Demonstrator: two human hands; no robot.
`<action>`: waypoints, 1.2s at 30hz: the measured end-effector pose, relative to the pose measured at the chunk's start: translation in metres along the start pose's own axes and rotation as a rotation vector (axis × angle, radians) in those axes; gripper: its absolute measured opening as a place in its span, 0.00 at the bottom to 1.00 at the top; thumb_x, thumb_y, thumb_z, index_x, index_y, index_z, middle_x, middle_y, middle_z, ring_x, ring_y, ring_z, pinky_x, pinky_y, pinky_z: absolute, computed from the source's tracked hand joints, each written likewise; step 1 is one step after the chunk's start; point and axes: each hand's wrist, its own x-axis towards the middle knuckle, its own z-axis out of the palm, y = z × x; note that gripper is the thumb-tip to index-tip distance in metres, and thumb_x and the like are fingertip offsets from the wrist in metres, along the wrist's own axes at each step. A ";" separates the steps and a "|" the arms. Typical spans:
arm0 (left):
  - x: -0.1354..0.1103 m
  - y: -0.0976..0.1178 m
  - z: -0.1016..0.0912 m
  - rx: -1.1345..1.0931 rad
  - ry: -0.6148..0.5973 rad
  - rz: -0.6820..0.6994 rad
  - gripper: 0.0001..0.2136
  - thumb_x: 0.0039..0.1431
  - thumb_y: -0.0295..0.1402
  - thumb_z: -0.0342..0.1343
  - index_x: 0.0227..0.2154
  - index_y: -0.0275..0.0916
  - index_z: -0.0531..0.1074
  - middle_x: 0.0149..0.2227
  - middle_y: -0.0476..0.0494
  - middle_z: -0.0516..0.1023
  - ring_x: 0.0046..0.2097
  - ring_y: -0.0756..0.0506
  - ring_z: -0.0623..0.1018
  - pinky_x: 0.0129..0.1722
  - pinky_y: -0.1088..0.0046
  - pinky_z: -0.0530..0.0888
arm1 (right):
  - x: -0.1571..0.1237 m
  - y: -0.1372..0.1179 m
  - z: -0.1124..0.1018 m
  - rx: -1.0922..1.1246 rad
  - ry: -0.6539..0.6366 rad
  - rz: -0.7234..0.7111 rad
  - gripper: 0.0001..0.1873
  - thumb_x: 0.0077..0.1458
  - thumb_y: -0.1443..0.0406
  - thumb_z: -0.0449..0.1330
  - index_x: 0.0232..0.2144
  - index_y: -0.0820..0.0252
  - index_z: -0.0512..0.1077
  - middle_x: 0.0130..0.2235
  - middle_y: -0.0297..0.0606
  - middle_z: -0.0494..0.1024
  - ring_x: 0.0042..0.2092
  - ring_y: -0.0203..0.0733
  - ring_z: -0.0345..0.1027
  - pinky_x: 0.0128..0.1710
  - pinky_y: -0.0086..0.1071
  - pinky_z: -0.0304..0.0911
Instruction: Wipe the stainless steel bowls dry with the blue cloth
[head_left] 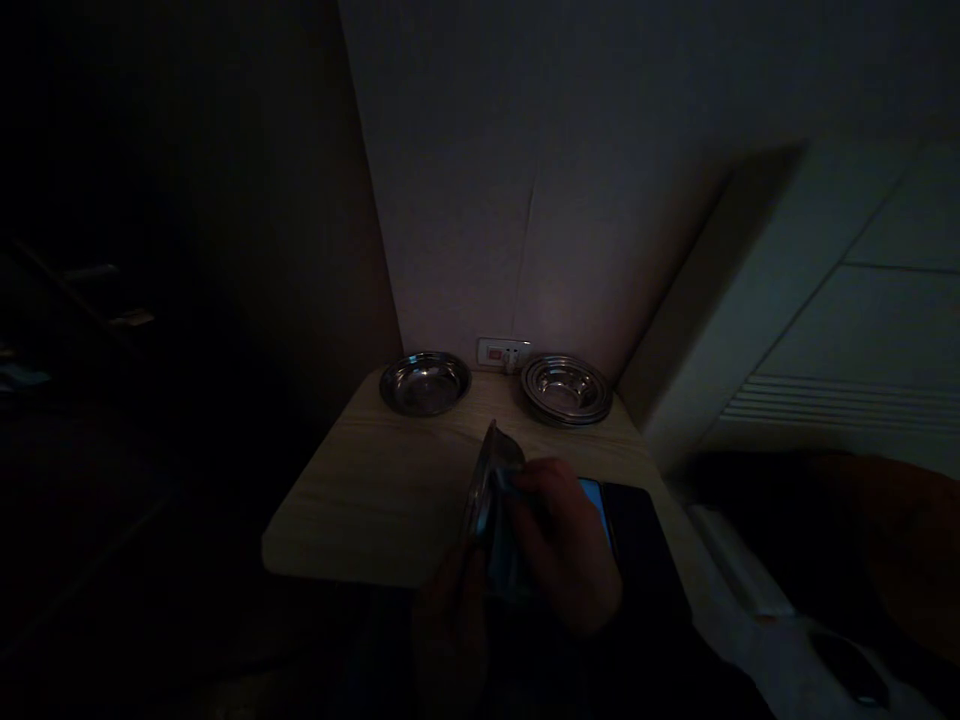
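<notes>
In dim light, my left hand grips the near edge of a shiny metal dish, which is tilted on edge above the table's front. My right hand is closed on a bluish cloth and presses it against the dish's inner side. Part of the cloth hangs below the fingers. Behind the hands, a shallow steel dish rests at the table's back left. A stack of steel bowls stands at the back right.
The pale wooden table meets the wall, where a socket panel with a red switch sits. A phone with a lit screen lies in a dark flip case beside my right hand. Pale panelled furniture rises at the right.
</notes>
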 end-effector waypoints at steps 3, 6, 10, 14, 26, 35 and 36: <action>0.001 -0.001 0.001 0.003 0.016 0.013 0.20 0.51 0.45 0.47 0.35 0.37 0.77 0.38 0.38 0.80 0.40 0.41 0.79 0.42 0.67 0.74 | -0.005 -0.002 0.000 -0.019 -0.067 -0.026 0.07 0.52 0.72 0.56 0.33 0.56 0.69 0.36 0.38 0.72 0.40 0.42 0.65 0.39 0.35 0.61; 0.003 0.002 0.001 -0.016 0.033 0.005 0.21 0.51 0.46 0.46 0.34 0.36 0.77 0.39 0.37 0.80 0.41 0.40 0.78 0.41 0.68 0.74 | -0.006 -0.003 0.002 -0.036 -0.025 -0.005 0.05 0.52 0.71 0.56 0.31 0.57 0.69 0.34 0.38 0.71 0.39 0.43 0.65 0.38 0.37 0.61; 0.006 0.003 0.000 -0.005 0.012 -0.026 0.21 0.50 0.45 0.47 0.35 0.36 0.77 0.38 0.37 0.80 0.40 0.40 0.79 0.42 0.65 0.74 | -0.005 -0.004 0.004 -0.053 -0.088 -0.048 0.08 0.51 0.73 0.55 0.33 0.57 0.69 0.36 0.38 0.72 0.40 0.43 0.65 0.39 0.37 0.61; 0.006 -0.003 -0.001 -0.066 0.029 -0.030 0.19 0.51 0.44 0.47 0.34 0.37 0.77 0.38 0.39 0.80 0.40 0.40 0.78 0.42 0.64 0.74 | 0.000 -0.002 0.005 -0.074 -0.051 -0.034 0.05 0.52 0.71 0.55 0.32 0.58 0.69 0.34 0.39 0.71 0.39 0.44 0.64 0.39 0.38 0.61; 0.007 -0.005 -0.006 -0.020 0.064 -0.033 0.22 0.51 0.48 0.47 0.34 0.36 0.77 0.38 0.36 0.80 0.41 0.38 0.78 0.42 0.64 0.74 | 0.010 0.008 0.002 -0.042 0.032 0.021 0.04 0.52 0.68 0.55 0.30 0.59 0.70 0.32 0.39 0.72 0.37 0.42 0.66 0.37 0.35 0.62; 0.001 -0.001 -0.002 -0.093 0.007 -0.025 0.21 0.51 0.46 0.48 0.36 0.35 0.77 0.37 0.37 0.80 0.40 0.40 0.78 0.41 0.65 0.74 | -0.001 -0.001 -0.002 0.050 -0.018 0.284 0.05 0.49 0.64 0.57 0.30 0.58 0.69 0.29 0.34 0.72 0.33 0.40 0.66 0.34 0.33 0.60; 0.000 -0.003 -0.001 -0.097 0.014 -0.021 0.20 0.50 0.44 0.49 0.36 0.36 0.77 0.38 0.37 0.80 0.40 0.39 0.78 0.40 0.65 0.75 | 0.000 -0.003 -0.001 0.058 -0.029 0.296 0.05 0.48 0.64 0.57 0.30 0.59 0.68 0.29 0.34 0.72 0.33 0.40 0.66 0.35 0.33 0.60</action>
